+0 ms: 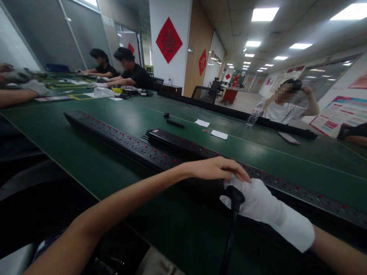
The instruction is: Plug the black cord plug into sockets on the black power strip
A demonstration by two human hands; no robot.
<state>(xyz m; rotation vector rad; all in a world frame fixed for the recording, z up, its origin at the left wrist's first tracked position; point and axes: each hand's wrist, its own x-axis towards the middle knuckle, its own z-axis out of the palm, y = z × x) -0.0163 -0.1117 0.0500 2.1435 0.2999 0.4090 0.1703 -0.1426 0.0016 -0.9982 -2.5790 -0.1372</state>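
Observation:
My right hand, in a white glove, is closed around a black plug whose thick cable hangs down toward the bottom edge. My bare left hand reaches across to it, its fingers bent down against the gloved fingers and close to the top of the plug; whether they hold anything is hidden. Beneath and behind both hands lie two long black socket strips with red dots: the nearer strip runs to the left, the farther strip runs off to the right.
The green table bears a small black bar, white paper pieces, a clear bottle and a grey flat object. People sit at the far left; another person in white is at the far right side.

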